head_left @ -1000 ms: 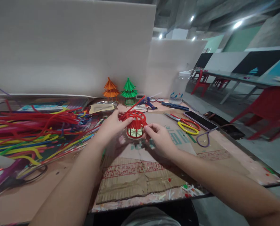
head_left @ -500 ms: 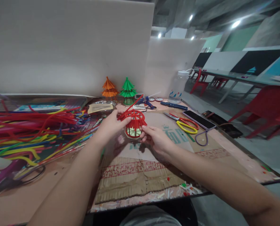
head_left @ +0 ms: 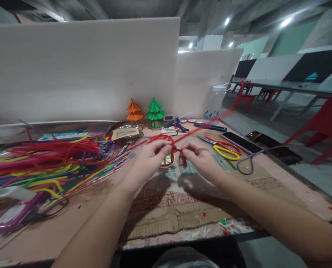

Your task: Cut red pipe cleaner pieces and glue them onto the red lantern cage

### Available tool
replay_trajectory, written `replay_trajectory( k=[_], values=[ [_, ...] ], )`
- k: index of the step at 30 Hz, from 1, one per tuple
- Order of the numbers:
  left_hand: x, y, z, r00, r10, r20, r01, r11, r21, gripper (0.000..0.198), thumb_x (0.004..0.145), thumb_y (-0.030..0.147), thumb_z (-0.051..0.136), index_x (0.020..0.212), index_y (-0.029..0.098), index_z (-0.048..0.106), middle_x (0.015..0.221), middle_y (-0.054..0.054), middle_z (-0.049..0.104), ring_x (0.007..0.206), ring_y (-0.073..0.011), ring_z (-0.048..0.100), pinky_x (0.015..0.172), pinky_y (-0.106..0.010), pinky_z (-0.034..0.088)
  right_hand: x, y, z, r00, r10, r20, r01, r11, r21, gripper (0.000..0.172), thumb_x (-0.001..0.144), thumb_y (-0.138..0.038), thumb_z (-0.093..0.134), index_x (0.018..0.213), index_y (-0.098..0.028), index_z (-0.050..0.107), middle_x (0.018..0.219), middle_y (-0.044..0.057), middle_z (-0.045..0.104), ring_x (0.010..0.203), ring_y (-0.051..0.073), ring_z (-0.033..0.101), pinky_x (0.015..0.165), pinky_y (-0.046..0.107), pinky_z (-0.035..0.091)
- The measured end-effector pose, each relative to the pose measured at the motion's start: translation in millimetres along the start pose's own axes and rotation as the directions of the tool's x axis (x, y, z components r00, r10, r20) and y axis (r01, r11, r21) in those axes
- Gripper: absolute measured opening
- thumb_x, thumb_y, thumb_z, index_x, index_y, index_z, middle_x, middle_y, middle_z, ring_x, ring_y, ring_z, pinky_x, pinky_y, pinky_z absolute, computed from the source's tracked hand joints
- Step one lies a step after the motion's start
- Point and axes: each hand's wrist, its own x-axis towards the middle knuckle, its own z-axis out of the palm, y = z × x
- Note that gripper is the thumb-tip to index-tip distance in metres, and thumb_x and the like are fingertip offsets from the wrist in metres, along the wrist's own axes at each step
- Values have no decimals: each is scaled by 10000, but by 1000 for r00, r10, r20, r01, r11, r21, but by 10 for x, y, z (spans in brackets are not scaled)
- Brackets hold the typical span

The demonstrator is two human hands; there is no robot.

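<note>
A small round pavilion model (head_left: pixel 168 160) of red pipe cleaner sits over the cardboard, partly hidden behind my left hand (head_left: pixel 154 154). The fingers of that hand are closed on its roof edge. Close on the right, my right hand (head_left: pixel 195 156) pinches a red pipe cleaner (head_left: pixel 195 130) near the roof. Its long free end slants up to the right, smeared by motion. Beyond the model stand a green pagoda (head_left: pixel 155 113) and an orange pagoda (head_left: pixel 134 111).
Loose coloured pipe cleaners (head_left: pixel 70 152) pile up at the left, beside a purple device (head_left: pixel 19 212). Scissors (head_left: pixel 224 150), a phone (head_left: pixel 242 143), pliers (head_left: pixel 210 127), a glue gun (head_left: pixel 178 124) and a water bottle (head_left: pixel 214 102) lie or stand to the right and behind.
The red pipe cleaner that stuck up by my left hand now sweeps to the upper right. My right hand has left the roof's right side and pinches the strip. The view has shifted.
</note>
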Motion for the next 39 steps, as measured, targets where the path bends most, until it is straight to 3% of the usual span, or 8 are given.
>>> replay_trajectory(
  k=[3, 7, 14, 18, 21, 30, 36, 39],
  values=[
    [-20, 8, 113, 997, -52, 53, 47, 996, 80, 209, 820, 342, 660, 899, 170, 750, 854, -38, 756, 815, -198, 668, 739, -287, 514, 84, 90, -81, 1000, -2, 14, 3, 1000, -15, 240, 890, -407, 600, 781, -199, 548, 611, -29, 607, 558, 122, 556, 578, 270, 447],
    [4, -54, 92, 995, -95, -28, 97, 992, 76, 238, 781, 376, 696, 854, 159, 763, 840, -46, 772, 805, -211, 678, 742, -300, 514, 50, 122, -18, 996, 20, 85, -16, 998, -56, 221, 914, -397, 578, 821, -198, 553, 643, -27, 604, 590, 127, 564, 602, 270, 453],
    [28, -105, 73, 979, -189, -73, 177, 973, -151, 362, 675, 436, 807, 896, 151, 771, 873, -68, 780, 799, -198, 685, 766, -301, 526, 36, 85, -25, 995, -7, 99, 23, 986, -168, 276, 944, -447, 539, 853, -191, 585, 680, -20, 593, 630, 135, 557, 628, 272, 440],
    [66, -113, -65, 967, -127, -221, 79, 974, -213, 368, 698, 442, 808, 920, 153, 763, 819, -60, 770, 818, -203, 693, 807, -318, 539, 168, 348, -210, 997, 28, 75, 20, 822, -569, 262, 861, -428, 677, 923, -174, 665, 722, -3, 610, 646, 145, 531, 620, 273, 381],
    [117, -157, -218, 930, -32, -365, -48, 977, -208, 337, 738, 423, 789, 949, 163, 753, 849, -55, 772, 879, -202, 705, 849, -314, 537, 286, 614, -250, 989, 63, 135, 50, 710, -702, 346, 806, -362, 750, 1089, -176, 678, 763, -11, 610, 659, 140, 513, 608, 256, 346],
    [172, -194, -353, 876, -89, -475, -53, 959, -278, 377, 721, 400, 783, 1003, 152, 742, 888, -61, 767, 772, -162, 677, 724, -262, 536, 769, 979, 10, 984, 55, 168, 72, 743, -665, 137, 838, -236, 717, 951, -160, 695, 836, 12, 696, 725, 149, 584, 668, 239, 401],
    [210, -251, -404, 887, -52, -458, -56, 974, -219, 306, 807, 360, 676, 1039, 165, 717, 949, -71, 757, 864, -191, 687, 758, -280, 535, 1140, 1057, -1, 997, 36, 65, 14, 769, -639, 113, 802, -162, 713, 909, -158, 679, 858, 33, 700, 742, 161, 579, 696, 255, 405],
    [222, -304, -409, 906, 13, -422, -47, 996, -70, 258, 854, 292, 591, 1059, 169, 687, 967, -65, 748, 865, -197, 690, 761, -291, 536, 1187, 1067, -62, 1000, 12, -24, -24, 804, -595, 212, 790, -170, 711, 993, -151, 653, 830, 22, 665, 738, 156, 552, 704, 263, 404]
  ],
)
